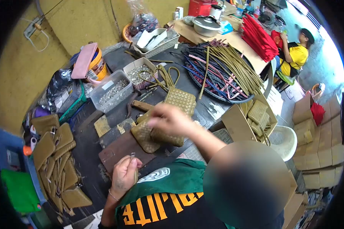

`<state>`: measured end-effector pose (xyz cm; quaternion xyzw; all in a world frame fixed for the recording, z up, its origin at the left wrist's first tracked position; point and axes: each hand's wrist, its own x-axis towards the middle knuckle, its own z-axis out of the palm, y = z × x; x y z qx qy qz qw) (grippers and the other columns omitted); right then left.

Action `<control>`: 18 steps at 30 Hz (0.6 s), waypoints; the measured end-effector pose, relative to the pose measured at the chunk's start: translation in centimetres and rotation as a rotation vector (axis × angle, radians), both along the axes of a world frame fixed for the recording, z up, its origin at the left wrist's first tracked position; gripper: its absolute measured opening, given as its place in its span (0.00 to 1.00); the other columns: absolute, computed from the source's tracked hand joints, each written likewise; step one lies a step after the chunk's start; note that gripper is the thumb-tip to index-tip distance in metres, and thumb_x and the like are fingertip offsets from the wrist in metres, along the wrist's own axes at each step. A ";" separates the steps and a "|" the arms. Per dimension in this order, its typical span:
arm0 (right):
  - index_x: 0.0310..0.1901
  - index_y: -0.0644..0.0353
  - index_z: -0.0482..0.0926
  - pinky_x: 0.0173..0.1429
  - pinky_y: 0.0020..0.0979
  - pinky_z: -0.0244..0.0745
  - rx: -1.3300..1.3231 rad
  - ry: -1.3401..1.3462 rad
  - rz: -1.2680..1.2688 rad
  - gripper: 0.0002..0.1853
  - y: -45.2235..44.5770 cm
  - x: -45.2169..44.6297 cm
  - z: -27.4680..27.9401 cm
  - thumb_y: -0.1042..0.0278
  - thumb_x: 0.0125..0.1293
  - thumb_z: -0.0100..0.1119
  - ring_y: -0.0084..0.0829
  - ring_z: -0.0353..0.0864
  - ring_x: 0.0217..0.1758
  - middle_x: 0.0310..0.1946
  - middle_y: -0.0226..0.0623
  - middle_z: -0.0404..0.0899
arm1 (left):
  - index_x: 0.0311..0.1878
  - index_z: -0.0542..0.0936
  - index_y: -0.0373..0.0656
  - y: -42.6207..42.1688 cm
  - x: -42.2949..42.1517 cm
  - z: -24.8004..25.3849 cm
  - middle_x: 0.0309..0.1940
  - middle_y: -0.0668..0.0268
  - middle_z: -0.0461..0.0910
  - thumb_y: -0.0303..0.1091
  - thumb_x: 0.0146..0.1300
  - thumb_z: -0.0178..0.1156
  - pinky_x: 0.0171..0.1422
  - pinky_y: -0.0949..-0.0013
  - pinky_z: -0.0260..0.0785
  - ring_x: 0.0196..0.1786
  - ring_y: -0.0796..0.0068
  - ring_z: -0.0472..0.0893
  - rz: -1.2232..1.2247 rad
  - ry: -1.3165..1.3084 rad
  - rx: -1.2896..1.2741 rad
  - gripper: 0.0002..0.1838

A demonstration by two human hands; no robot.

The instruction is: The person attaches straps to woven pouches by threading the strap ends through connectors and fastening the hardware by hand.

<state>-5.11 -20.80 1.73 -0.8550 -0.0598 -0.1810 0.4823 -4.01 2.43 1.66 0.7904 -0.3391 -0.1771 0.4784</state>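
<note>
Two tubs (97, 94) hold metal bits (114, 92); left hand (125, 172) pinches small metal-tipped strip (133, 155); right hand (171, 120) blurred, grip unclear.

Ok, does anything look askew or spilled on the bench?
One olive strip looks askew: it runs out over the rim of the round tray, apart from the main olive bundle. I see no obvious spill.

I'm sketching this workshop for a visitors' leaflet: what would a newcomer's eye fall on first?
Probably the bright red stack on the far table at the upper right, the strongest colour here. Next, the big round tray, heaped with olive, blue and pink strips, at upper centre-right. Nearer the middle, the blurred right hand appears over the olive woven pouches.
</note>
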 end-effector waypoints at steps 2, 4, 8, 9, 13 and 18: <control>0.31 0.63 0.74 0.36 0.30 0.69 0.002 -0.023 -0.331 0.12 -5.7 -0.4 -1.4 0.63 0.50 0.59 0.34 0.75 0.32 0.28 0.41 0.75 | 0.25 0.73 0.33 0.9 -0.1 -1.1 0.21 0.62 0.72 0.30 0.61 0.41 0.31 0.74 0.64 0.26 0.74 0.73 0.059 0.094 -0.103 0.14; 0.29 0.63 0.75 0.33 0.30 0.69 -0.032 0.145 -0.688 0.11 -13.2 -1.7 -5.0 0.64 0.51 0.58 0.32 0.74 0.27 0.24 0.41 0.75 | 0.23 0.73 0.34 1.2 -0.4 -1.5 0.21 0.63 0.72 0.33 0.62 0.38 0.32 0.75 0.63 0.26 0.76 0.72 0.098 0.141 -0.163 0.18; 0.28 0.62 0.77 0.33 0.36 0.69 -0.186 0.352 -1.183 0.13 -26.8 -6.5 -10.0 0.60 0.48 0.60 0.37 0.76 0.27 0.22 0.44 0.77 | 0.24 0.73 0.32 1.9 -0.8 -0.8 0.20 0.61 0.72 0.32 0.60 0.40 0.32 0.73 0.63 0.25 0.73 0.72 0.215 0.188 -0.099 0.16; 0.29 0.61 0.78 0.34 0.37 0.69 -0.185 0.408 -1.241 0.13 -29.8 -7.4 -11.8 0.59 0.48 0.60 0.38 0.77 0.28 0.23 0.44 0.77 | 0.24 0.73 0.32 1.9 -0.9 -0.5 0.20 0.61 0.72 0.32 0.60 0.40 0.32 0.73 0.63 0.25 0.73 0.72 0.233 0.181 -0.092 0.16; 0.26 0.61 0.79 0.36 0.36 0.71 -0.288 0.378 -1.135 0.15 -30.0 -5.1 -11.1 0.54 0.48 0.59 0.38 0.78 0.28 0.21 0.45 0.77 | 0.24 0.73 0.33 1.0 -1.1 -0.3 0.21 0.61 0.72 0.32 0.60 0.40 0.32 0.73 0.63 0.26 0.73 0.72 0.235 0.145 -0.050 0.16; 0.24 0.66 0.78 0.36 0.35 0.70 -0.273 0.555 -0.979 0.26 -23.1 2.1 -12.5 0.43 0.47 0.58 0.41 0.78 0.29 0.21 0.48 0.77 | 0.27 0.74 0.31 -0.8 -1.1 -0.1 0.24 0.60 0.73 0.28 0.58 0.43 0.35 0.74 0.65 0.29 0.73 0.73 0.179 0.081 -0.059 0.12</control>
